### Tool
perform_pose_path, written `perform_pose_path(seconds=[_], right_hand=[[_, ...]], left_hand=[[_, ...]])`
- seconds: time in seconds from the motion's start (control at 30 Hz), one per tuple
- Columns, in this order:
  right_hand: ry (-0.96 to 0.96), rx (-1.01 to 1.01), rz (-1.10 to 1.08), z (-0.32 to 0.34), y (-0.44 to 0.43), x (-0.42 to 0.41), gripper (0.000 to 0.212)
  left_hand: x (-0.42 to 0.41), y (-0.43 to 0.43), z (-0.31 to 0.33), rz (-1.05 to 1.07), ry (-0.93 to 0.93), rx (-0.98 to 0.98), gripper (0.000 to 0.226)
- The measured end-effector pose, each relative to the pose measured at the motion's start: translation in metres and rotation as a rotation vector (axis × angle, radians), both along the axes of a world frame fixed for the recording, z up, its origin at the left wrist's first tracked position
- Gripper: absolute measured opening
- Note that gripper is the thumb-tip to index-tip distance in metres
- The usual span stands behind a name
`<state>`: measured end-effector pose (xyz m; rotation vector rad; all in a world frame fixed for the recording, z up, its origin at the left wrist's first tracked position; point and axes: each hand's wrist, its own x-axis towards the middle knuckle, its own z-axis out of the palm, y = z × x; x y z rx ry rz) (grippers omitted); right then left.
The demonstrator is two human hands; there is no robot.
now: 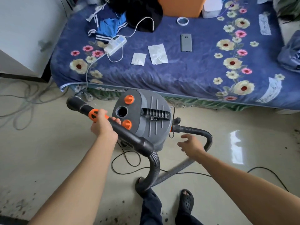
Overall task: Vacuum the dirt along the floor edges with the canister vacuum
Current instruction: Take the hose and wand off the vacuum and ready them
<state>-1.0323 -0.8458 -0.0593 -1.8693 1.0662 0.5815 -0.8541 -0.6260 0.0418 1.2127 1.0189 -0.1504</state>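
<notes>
Left hand (pixel 101 123) grips hose handle (pixel 79 106); right hand (pixel 192 146) open, fingers spread, holding nothing. Dirt (pixel 17 207) at 7 o'clock still lies there. Vacuuming likely barely begun.
</notes>
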Motion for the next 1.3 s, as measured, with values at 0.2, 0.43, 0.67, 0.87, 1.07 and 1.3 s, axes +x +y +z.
perform_pose_path(seconds=[0.2, 0.43, 0.67, 0.87, 1.07, 1.3], right_hand=[[-0.255, -0.239, 0.200, 0.008, 0.053, 0.137, 0.032], [-0.360, -0.389, 0.462, -0.014, 0.087, 0.251, 0.035], [-0.425, -0.495, 0.609, -0.051, 0.091, 0.276, 0.029], [-0.345, -0.635, 0.866, -0.040, 0.089, 0.290, 0.037], [-0.293, -0.717, 0.942, -0.035, 0.090, 0.289, 0.038], [-0.334, -0.676, 0.888, -0.041, 0.076, 0.280, 0.037]], left_hand=[[0.043, 0.030, -0.066, -0.194, 0.038, 0.071, 0.011], [0.053, 0.051, -0.142, -0.300, 0.037, 0.066, 0.006], [0.052, 0.056, -0.184, -0.306, 0.000, 0.044, 0.016], [0.049, 0.049, -0.186, -0.219, 0.035, 0.028, 0.005], [0.042, 0.041, -0.185, -0.237, 0.023, 0.058, 0.005], [0.035, 0.027, -0.184, -0.245, 0.009, 0.080, 0.004]])
